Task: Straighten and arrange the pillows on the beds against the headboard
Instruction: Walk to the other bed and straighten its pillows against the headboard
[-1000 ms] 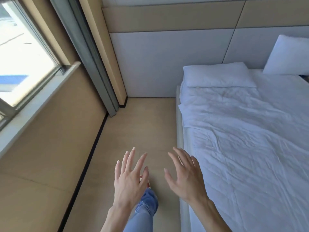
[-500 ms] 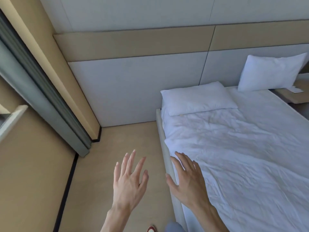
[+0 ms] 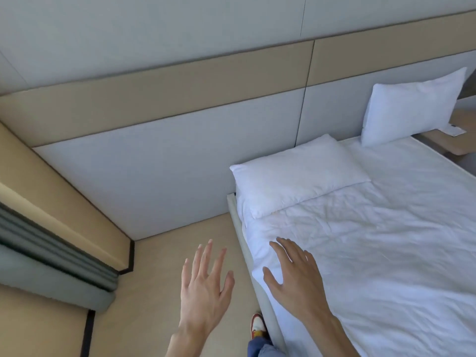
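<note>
Beside the bed (image 3: 386, 253), both hands, left hand (image 3: 203, 284) and right hand (image 3: 296, 276), hover spread and empty; next, I judge, comes reaching the flat pillow (image 3: 296, 173) to prop it against the headboard (image 3: 334, 114).

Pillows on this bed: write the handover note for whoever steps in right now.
Left hand: open, empty, fingers spread, over the floor beside the bed.
Right hand: open, empty, over the near edge of the duvet; contact cannot be told.
Near pillow: lying flat at the head of the bed, by the headboard, not propped.
Far pillow: standing up, leaning on the headboard, tilted.
Done: far pillow is up against the headboard.
Left: stand the near pillow against the headboard, straighten the far one to match.
</note>
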Tool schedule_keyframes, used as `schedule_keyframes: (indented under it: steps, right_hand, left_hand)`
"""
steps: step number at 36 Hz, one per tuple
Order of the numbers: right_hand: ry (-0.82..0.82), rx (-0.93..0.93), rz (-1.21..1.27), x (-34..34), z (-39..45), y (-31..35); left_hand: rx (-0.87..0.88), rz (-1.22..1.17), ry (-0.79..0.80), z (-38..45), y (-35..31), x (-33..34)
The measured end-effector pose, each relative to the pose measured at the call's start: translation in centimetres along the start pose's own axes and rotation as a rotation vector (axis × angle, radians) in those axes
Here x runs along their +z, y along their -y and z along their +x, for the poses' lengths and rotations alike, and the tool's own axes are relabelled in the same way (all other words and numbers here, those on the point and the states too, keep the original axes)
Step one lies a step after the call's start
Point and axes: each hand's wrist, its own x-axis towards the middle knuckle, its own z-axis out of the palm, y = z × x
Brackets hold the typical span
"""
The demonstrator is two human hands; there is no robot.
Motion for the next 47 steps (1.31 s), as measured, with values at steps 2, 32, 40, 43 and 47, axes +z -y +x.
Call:
schedule_keyframes:
  steps: [2, 32, 40, 43, 47]
  right_hand:
    - [-0.011, 0.015, 0.001, 0.3, 3.0, -0.3]
    - [-0.035, 0.370, -0.129, 5.2, 43.5, -4.0]
    - [0.013, 0.405, -0.170, 4.6, 52.0, -7.8]
    - [0.060, 0.379, -0.177, 4.2, 55.0, -10.0]
    - [0.096, 0.368, -0.178, 4.1, 58.7, -12.8]
  left_hand:
    - [0.018, -0.013, 0.000, 3.6, -0.5, 0.0]
    - [0.292, -0.087, 0.198, 50.6, 2.2, 5.4]
    - [0.432, -0.094, 0.235, 61.6, 0.7, 8.4]
    - [0.420, -0.129, 0.239, 64.6, -0.3, 9.4]
    - [0.398, -0.154, 0.239, 67.6, -1.8, 11.2]
